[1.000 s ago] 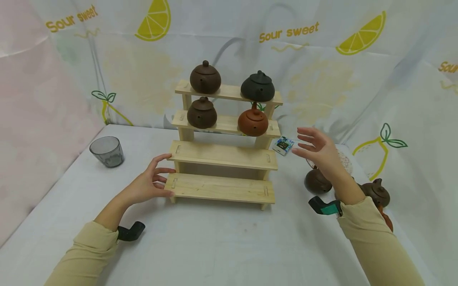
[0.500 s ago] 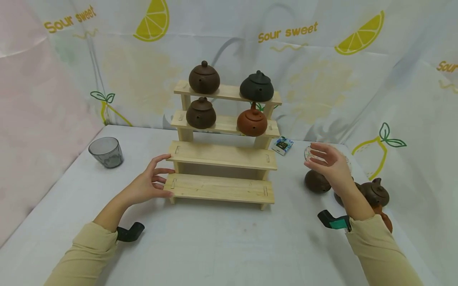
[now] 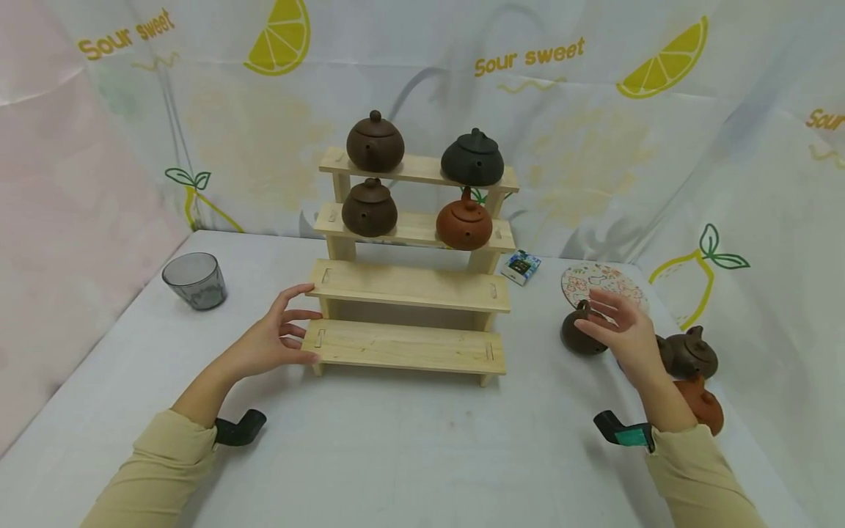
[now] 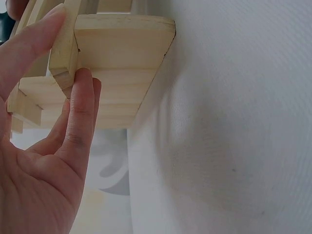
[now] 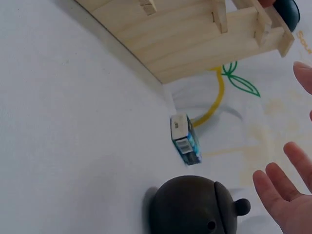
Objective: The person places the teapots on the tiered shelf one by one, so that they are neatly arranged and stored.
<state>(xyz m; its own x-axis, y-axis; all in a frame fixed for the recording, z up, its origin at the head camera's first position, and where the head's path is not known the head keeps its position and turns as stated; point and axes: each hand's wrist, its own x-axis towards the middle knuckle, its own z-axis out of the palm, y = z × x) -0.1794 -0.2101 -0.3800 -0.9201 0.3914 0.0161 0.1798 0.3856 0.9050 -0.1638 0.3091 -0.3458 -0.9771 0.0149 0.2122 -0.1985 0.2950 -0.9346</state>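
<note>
A stepped wooden shelf (image 3: 409, 290) stands on the white table (image 3: 409, 440). Its top two steps carry several small teapots: dark brown (image 3: 375, 141), black (image 3: 472, 158), brown (image 3: 370, 208) and reddish (image 3: 465, 224). My left hand (image 3: 273, 337) rests with straight fingers (image 4: 80, 117) against the left end of the lowest steps (image 4: 117, 73). My right hand (image 3: 620, 334), fingers spread (image 5: 285, 197), hovers just over a dark brown teapot (image 3: 581, 334) (image 5: 195, 207) on the table, right of the shelf, holding nothing.
A grey glass cup (image 3: 195, 280) sits at the left. A small blue box (image 3: 521, 266) (image 5: 186, 139) and a floral plate (image 3: 610, 282) lie behind the right hand. A brown teapot (image 3: 693, 354) and a reddish one (image 3: 701, 400) stand at far right.
My right hand has dropped from beside the shelf's right end down and right toward the dark teapot on the table, uncovering the floral plate. The left hand has stayed put.
</note>
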